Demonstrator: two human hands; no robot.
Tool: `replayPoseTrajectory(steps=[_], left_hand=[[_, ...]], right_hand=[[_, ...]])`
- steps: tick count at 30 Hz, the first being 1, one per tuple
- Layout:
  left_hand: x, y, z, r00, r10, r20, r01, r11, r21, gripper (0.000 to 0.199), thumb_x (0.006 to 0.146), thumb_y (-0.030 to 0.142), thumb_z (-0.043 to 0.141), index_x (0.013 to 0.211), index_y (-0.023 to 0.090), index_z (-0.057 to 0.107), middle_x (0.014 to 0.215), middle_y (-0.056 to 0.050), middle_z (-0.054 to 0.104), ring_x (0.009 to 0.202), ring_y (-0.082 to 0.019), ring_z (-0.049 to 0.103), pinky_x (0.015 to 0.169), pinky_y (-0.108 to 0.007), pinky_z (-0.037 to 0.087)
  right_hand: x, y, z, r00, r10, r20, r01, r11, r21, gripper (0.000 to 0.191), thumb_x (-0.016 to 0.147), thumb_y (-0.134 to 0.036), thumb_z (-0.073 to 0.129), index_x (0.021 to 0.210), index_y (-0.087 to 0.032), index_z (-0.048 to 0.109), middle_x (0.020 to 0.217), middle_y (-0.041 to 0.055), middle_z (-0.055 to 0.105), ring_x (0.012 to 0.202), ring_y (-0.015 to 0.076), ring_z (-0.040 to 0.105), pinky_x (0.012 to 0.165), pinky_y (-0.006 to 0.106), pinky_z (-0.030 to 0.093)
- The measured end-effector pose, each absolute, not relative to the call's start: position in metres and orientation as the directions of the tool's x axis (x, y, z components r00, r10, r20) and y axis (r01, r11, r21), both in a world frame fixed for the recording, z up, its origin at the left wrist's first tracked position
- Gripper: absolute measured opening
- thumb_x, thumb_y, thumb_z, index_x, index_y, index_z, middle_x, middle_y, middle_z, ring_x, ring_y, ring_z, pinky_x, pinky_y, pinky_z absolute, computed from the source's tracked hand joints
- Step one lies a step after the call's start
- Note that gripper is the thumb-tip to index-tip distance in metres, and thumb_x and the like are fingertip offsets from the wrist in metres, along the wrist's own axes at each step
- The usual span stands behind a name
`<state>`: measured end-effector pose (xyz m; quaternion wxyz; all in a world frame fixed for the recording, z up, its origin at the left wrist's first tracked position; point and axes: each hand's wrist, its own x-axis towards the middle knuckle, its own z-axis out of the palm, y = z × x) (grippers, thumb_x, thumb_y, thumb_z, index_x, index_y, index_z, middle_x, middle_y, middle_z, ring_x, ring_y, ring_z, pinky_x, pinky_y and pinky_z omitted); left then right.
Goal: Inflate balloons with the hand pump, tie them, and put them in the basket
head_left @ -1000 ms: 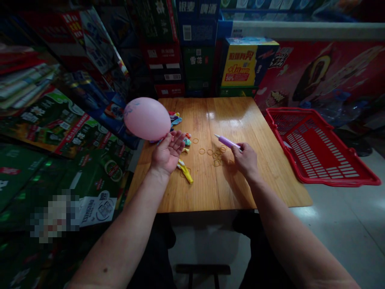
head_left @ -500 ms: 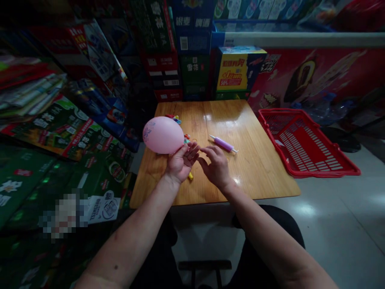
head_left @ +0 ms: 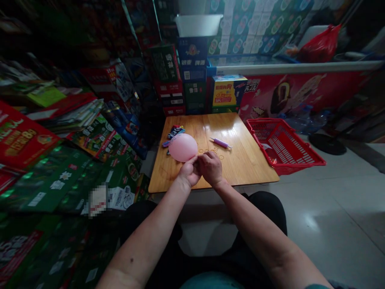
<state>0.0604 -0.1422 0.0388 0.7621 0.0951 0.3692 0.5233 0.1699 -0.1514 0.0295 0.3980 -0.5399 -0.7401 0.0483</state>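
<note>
A pink inflated balloon (head_left: 183, 147) is over the left part of the wooden table (head_left: 240, 160). My left hand (head_left: 191, 171) is closed on the balloon's neck end at its lower right. Pressed against it, my right hand (head_left: 211, 167) has its fingers pinched together; what they hold is too small to make out. Behind the hands lies a purple pump (head_left: 221, 143) with a pale tip. Several thin rubber bands (head_left: 221, 157) lie near my right hand. Behind the balloon is a small pile of coloured deflated balloons (head_left: 176, 130).
A red plastic basket (head_left: 285, 144) stands right of the table. Stacked cartons (head_left: 195, 94) and a yellow and blue box (head_left: 225, 93) are behind it. Green beer cartons (head_left: 60, 180) fill the left side. A red bag (head_left: 320, 46) rests on the freezer at the back right.
My hands have come together at the balloon's neck, and the fingers of both have closed. The camera view has shifted, showing more of the shelves and freezer.
</note>
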Motion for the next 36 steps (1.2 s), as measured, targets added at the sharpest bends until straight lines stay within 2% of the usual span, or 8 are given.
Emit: replayPoseTrajectory(steps=[7, 10, 13, 15, 19, 25, 31, 36], left_hand=[[0.054, -0.217, 0.078, 0.203, 0.917, -0.343, -0.511, 0.399, 0.761, 0.009, 0.083, 0.021, 0.074, 0.089, 0.014, 0.073, 0.088, -0.010, 0.075, 0.071, -0.019, 0.071, 0.065, -0.028, 0.054], [0.047, -0.244, 0.102, 0.054, 0.999, 0.005, -0.172, 0.004, 0.985, 0.009, 0.078, 0.023, 0.079, 0.085, 0.018, 0.077, 0.093, -0.011, 0.075, 0.089, -0.026, 0.072, 0.081, -0.035, 0.054], [0.041, -0.255, 0.126, 0.122, 0.914, 0.388, 0.150, -0.403, 0.903, 0.034, 0.071, 0.018, 0.081, 0.104, 0.026, 0.077, 0.121, -0.010, 0.071, 0.130, -0.033, 0.054, 0.114, -0.046, 0.034], [0.040, -0.254, 0.136, 0.238, 0.842, 0.484, 0.295, -0.538, 0.790, 0.056, 0.067, 0.016, 0.083, 0.121, 0.027, 0.071, 0.137, -0.010, 0.063, 0.144, -0.034, 0.039, 0.123, -0.050, 0.014], [0.040, -0.241, 0.136, 0.317, 0.812, 0.491, 0.391, -0.583, 0.712, 0.052, 0.072, 0.021, 0.079, 0.123, 0.024, 0.069, 0.134, -0.013, 0.064, 0.139, -0.034, 0.045, 0.122, -0.051, 0.002], [0.035, -0.216, 0.126, 0.278, 0.822, 0.497, 0.456, -0.568, 0.685, 0.021, 0.082, 0.031, 0.073, 0.102, 0.028, 0.078, 0.108, -0.010, 0.075, 0.109, -0.032, 0.063, 0.119, -0.051, 0.015], [0.024, -0.196, 0.112, 0.251, 0.869, 0.427, 0.335, -0.491, 0.804, 0.002, 0.075, 0.031, 0.079, 0.077, 0.031, 0.079, 0.085, -0.007, 0.077, 0.093, -0.031, 0.066, 0.115, -0.049, 0.025], [0.006, -0.168, 0.096, 0.376, 0.813, 0.446, 0.595, -0.580, 0.556, 0.015, 0.089, 0.029, 0.064, 0.083, 0.026, 0.077, 0.088, -0.007, 0.077, 0.092, -0.027, 0.067, 0.113, -0.049, 0.029]], right_hand=[[0.185, -0.182, 0.061, 0.021, 0.916, 0.400, 0.784, 0.233, -0.575, 0.022, 0.097, -0.024, 0.050, 0.090, -0.016, 0.068, 0.095, 0.0129, 0.067, 0.087, 0.0232, 0.058, 0.079, 0.033, 0.041], [0.194, -0.192, 0.075, 0.009, 0.946, 0.325, 0.728, 0.217, -0.651, 0.021, 0.094, -0.021, 0.051, 0.087, -0.015, 0.069, 0.091, 0.0130, 0.070, 0.084, 0.0229, 0.060, 0.078, 0.033, 0.041], [0.198, -0.204, 0.092, -0.045, 0.949, 0.313, 0.685, 0.257, -0.682, 0.020, 0.091, -0.021, 0.054, 0.081, -0.016, 0.070, 0.084, 0.0102, 0.072, 0.077, 0.0203, 0.060, 0.073, 0.031, 0.040], [0.199, -0.213, 0.104, -0.091, 0.944, 0.317, 0.652, 0.297, -0.698, 0.020, 0.091, -0.023, 0.055, 0.079, -0.017, 0.070, 0.081, 0.0079, 0.072, 0.074, 0.0184, 0.059, 0.070, 0.029, 0.040], [0.202, -0.224, 0.120, -0.171, 0.925, 0.339, 0.588, 0.372, -0.718, 0.021, 0.090, -0.025, 0.055, 0.077, -0.017, 0.068, 0.079, 0.0045, 0.071, 0.072, 0.0160, 0.058, 0.068, 0.027, 0.038], [0.209, -0.211, 0.117, -0.150, 0.932, 0.331, 0.548, 0.357, -0.756, 0.024, 0.090, -0.030, 0.055, 0.074, -0.017, 0.065, 0.072, 0.0028, 0.066, 0.068, 0.0148, 0.055, 0.062, 0.026, 0.035], [0.198, -0.187, 0.078, -0.206, 0.947, 0.247, 0.551, 0.321, -0.771, 0.030, 0.095, -0.036, 0.051, 0.078, -0.016, 0.066, 0.070, 0.0016, 0.065, 0.064, 0.0128, 0.055, 0.058, 0.023, 0.038], [0.216, -0.117, 0.058, -0.291, 0.954, 0.073, 0.779, 0.280, -0.561, 0.031, 0.097, -0.039, 0.052, 0.089, -0.017, 0.073, 0.079, 0.0041, 0.071, 0.068, 0.0139, 0.062, 0.064, 0.023, 0.045]])
